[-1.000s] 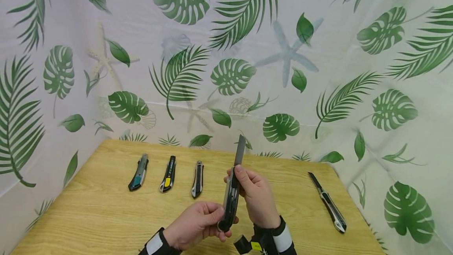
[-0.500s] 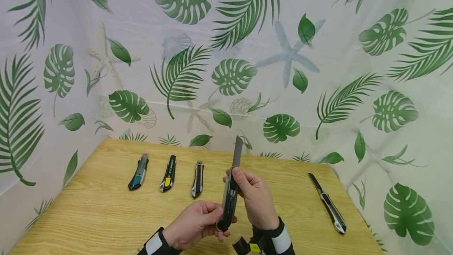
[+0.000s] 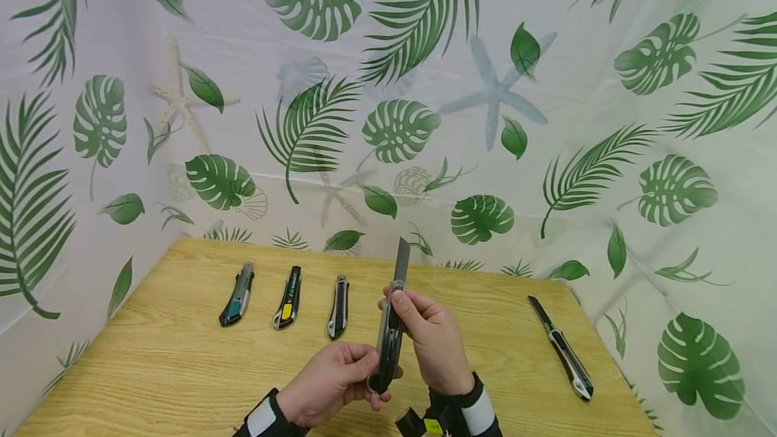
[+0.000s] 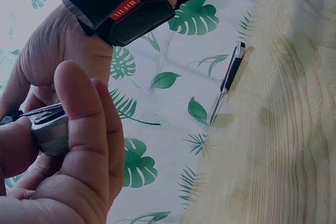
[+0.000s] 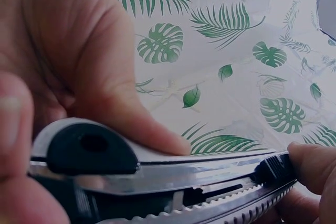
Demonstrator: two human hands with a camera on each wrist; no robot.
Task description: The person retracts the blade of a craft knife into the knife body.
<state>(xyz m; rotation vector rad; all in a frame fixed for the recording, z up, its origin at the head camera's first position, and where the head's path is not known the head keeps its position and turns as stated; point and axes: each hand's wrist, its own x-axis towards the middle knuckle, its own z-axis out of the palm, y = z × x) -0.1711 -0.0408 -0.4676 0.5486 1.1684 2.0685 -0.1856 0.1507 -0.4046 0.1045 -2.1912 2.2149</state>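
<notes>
Utility knife [image 3: 388,336] gripped by both hands' fingers, blade [image 3: 402,259] shorter than a second ago

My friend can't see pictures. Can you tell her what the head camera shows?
Two hands hold a box cutter upright, blade out: left hand at its bottom, right hand near its top. Four more cutters lie on the wooden table.
</notes>
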